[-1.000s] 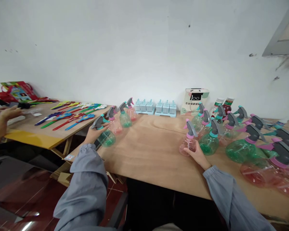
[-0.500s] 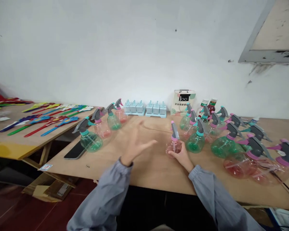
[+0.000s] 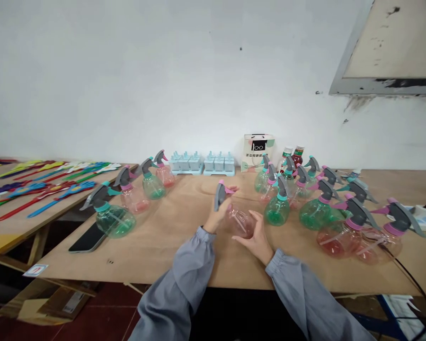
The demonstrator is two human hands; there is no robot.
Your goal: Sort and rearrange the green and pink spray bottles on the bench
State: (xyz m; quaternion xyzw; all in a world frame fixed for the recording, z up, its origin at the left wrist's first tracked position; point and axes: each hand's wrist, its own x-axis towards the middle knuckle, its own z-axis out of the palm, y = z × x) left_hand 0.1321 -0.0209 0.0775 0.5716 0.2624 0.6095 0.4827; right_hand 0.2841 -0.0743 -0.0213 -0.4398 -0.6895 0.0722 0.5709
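A clear pink spray bottle with a grey and pink trigger head is tilted to the left above the front middle of the table. My left hand is closed around its neck, just under the trigger head. Around the bottle's round body curl the fingers of my right hand. Nearest to the right hand stands a green spray bottle, with several more pink and green ones behind it and to its right. Over on the left, a green spray bottle and a pink spray bottle stand among others.
A black phone lies at the left table edge. Light-blue popsicle molds, a paper bag and red bottles stand along the wall. Colourful hand-shaped strips cover the left table. A black cable hangs over the right front edge.
My left hand, open and apart before, has come right and now grips the bottle's neck. The bottle has gone from upright to tilted left, with my right hand still on its body. The view has shifted right.
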